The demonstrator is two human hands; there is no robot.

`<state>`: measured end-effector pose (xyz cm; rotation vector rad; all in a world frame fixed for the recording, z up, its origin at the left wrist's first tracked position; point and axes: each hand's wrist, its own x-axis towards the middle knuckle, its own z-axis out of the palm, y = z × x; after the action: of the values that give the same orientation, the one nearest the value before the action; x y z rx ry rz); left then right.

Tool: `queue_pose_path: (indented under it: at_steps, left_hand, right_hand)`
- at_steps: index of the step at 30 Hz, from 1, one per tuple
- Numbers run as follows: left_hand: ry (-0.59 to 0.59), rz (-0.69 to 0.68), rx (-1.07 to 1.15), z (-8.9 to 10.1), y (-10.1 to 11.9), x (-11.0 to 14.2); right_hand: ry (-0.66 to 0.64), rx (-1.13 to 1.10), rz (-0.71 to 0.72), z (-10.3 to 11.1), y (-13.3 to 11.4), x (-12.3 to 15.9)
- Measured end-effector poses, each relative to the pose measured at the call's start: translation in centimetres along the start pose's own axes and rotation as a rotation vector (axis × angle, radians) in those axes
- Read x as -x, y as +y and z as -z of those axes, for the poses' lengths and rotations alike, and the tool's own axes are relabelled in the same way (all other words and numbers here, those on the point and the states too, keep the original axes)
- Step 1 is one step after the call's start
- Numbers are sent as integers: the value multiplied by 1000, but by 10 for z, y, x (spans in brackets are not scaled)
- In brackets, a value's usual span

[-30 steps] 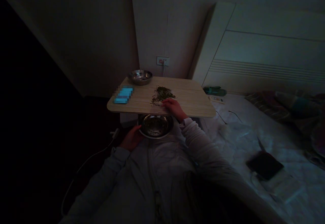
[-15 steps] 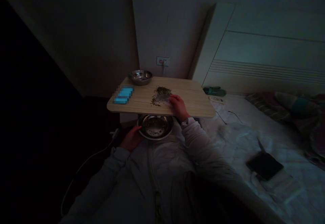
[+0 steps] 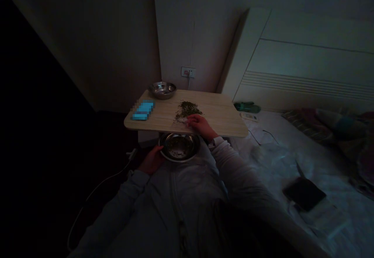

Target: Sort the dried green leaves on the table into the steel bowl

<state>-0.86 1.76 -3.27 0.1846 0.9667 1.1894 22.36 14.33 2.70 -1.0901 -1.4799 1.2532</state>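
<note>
My left hand point(image 3: 152, 159) is closed on the left rim of a shiny metal bowl point(image 3: 179, 159), held below the table's front edge. A few small dark bits lie in the bottom of this bowl. My right hand point(image 3: 201, 125) is over the small wooden table point(image 3: 224, 113), its fingers pinching a thin, pale, see-through piece point(image 3: 182, 121) whose kind is too dim to make out. Just beyond the fingers, a pile of small green grains point(image 3: 188, 109) is spread loosely on the tabletop.
A second metal bowl point(image 3: 162, 90) stands at the table's back left corner. Before it lies a lit phone point(image 3: 143, 110), its screen blurred. To the right is a bed point(image 3: 263, 133) with a green bottle point(image 3: 247, 107) and a dark flat object point(image 3: 304, 193). A white cable point(image 3: 96, 189) runs at left.
My right hand has drawn the pale piece from over the green grains toward the table's front edge, uncovering more of the pile. My left hand still holds the bowl in place.
</note>
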Motion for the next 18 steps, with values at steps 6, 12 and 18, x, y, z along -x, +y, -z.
queue_pose_path:
  at_steps: [6,12,18]
  left_hand:
    - [13,-1,-1,-1,-2,1]
    - [12,4,5,-2,-1,1]
    - [11,8,0,-4,0,5]
  right_hand:
    - [-29,51,-20,0,2,-1]
    - [151,172,7,-6,3,-6]
    - [222,256,74,-1,12,-15]
